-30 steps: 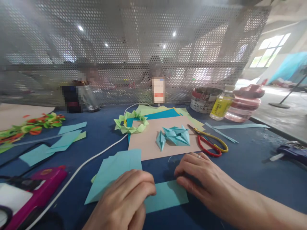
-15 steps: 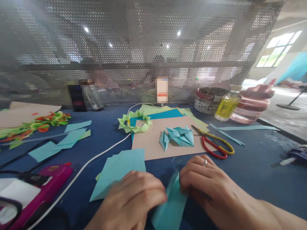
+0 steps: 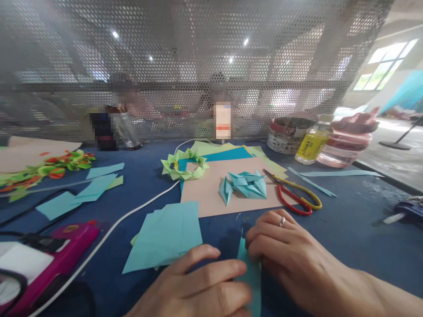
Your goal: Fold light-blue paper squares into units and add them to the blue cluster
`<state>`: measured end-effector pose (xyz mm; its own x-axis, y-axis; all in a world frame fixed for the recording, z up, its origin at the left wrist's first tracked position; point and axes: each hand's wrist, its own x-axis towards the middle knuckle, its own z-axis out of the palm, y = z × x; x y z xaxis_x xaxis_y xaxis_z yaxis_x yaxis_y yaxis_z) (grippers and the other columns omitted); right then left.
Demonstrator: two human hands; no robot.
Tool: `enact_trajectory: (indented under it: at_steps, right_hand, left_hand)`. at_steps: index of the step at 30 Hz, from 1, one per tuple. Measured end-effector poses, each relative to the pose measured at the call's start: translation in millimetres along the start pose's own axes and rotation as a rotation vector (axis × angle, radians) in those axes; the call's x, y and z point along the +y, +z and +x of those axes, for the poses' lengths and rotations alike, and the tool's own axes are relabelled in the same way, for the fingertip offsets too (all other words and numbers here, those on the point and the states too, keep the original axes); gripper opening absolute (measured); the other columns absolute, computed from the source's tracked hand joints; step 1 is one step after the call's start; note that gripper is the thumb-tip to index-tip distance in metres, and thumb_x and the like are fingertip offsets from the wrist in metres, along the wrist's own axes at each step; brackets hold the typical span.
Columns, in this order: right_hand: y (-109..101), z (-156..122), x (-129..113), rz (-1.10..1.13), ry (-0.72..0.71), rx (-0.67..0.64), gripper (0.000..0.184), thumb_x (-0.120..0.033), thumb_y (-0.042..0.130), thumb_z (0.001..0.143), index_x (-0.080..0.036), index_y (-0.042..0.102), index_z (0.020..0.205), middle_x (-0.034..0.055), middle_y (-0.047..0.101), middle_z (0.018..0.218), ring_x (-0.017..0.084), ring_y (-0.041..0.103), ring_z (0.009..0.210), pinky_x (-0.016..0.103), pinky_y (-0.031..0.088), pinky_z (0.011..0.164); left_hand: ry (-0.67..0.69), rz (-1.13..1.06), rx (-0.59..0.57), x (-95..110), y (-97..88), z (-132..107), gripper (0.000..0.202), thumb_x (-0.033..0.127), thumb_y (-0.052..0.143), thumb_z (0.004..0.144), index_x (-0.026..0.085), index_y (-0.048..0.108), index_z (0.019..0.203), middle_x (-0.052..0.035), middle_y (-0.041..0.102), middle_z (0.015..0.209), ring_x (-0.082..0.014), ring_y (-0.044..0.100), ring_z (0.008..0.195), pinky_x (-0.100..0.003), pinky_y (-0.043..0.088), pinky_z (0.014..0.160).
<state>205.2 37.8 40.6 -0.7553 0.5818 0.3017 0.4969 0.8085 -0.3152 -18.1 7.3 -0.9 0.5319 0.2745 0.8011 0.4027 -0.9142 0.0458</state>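
A folded strip of light blue paper (image 3: 251, 272) stands near the front edge of the view, between my two hands. My right hand (image 3: 287, 251), a ring on one finger, pinches its right side with curled fingers. My left hand (image 3: 201, 286) reaches over from the left, fingers apart and laid on the paper's lower part; their tips are slightly blurred. Left of it lies a stack of light blue paper sheets (image 3: 168, 229). Folded blue paper pieces (image 3: 246, 184) rest beyond my hands on a pale pink sheet (image 3: 201, 200).
Scissors (image 3: 297, 193) with red and yellow handles lie right of the folded pieces. A green paper ring (image 3: 185, 177) sits behind. A white cable (image 3: 122, 220) crosses the left side past a magenta power strip (image 3: 62, 259). Bottles (image 3: 312, 145) stand at back right.
My left fingers have spread from a closed grip and moved right over the paper. The strip now looks narrower and more upright. My right hand has hardly moved.
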Motion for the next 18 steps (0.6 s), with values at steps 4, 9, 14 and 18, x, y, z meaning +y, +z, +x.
enact_trajectory:
  at_steps: [4, 9, 14, 18]
  right_hand:
    - [1.3, 0.2, 3.1, -0.019, -0.003, -0.005, 0.03, -0.001, 0.039, 0.091, -0.021, 0.06, 0.082, 0.0022, 0.069, 0.085, 0.018, 0.057, 0.084, 0.032, 0.045, 0.08]
    - [0.2, -1.2, -1.1, -0.023, -0.044, -0.021, 0.034, 0.002, 0.044, 0.081, -0.022, 0.063, 0.093, 0.0015, 0.068, 0.105, 0.019, 0.057, 0.095, 0.035, 0.043, 0.089]
    - [-2.7, 1.4, -12.9, -0.046, -0.116, -0.144, 0.02, -0.006, 0.058, 0.079, -0.025, 0.062, 0.085, -0.0014, 0.071, 0.102, 0.018, 0.06, 0.093, 0.033, 0.043, 0.088]
    - [-1.7, 3.9, -14.6, -0.071, -0.07, -0.204, 0.015, -0.023, 0.065, 0.091, -0.023, 0.061, 0.077, -0.0013, 0.07, 0.089, 0.017, 0.06, 0.087, 0.032, 0.042, 0.083]
  left_hand:
    - [-0.121, -0.012, -0.196, 2.7, -6.5, -0.9, 0.039, 0.011, 0.04, 0.102, 0.021, 0.068, 0.077, 0.0092, 0.075, 0.081, -0.0057, 0.07, 0.095, -0.023, 0.033, 0.114]
    - [-0.106, -0.065, -0.176, 1.6, -3.8, -2.8, 0.038, 0.009, 0.038, 0.102, 0.018, 0.069, 0.082, 0.0055, 0.074, 0.081, -0.0064, 0.07, 0.077, -0.025, 0.041, 0.106]
    - [-0.091, -0.098, -0.197, -3.1, 0.1, -4.7, 0.042, 0.011, 0.035, 0.102, 0.017, 0.067, 0.075, 0.0024, 0.068, 0.071, -0.008, 0.061, 0.061, -0.025, 0.051, 0.075]
    - [-0.131, -0.081, -0.25, -1.4, -7.3, -4.5, 0.037, 0.005, 0.039, 0.098, 0.016, 0.068, 0.078, 0.0012, 0.07, 0.073, -0.01, 0.062, 0.064, -0.026, 0.051, 0.069]
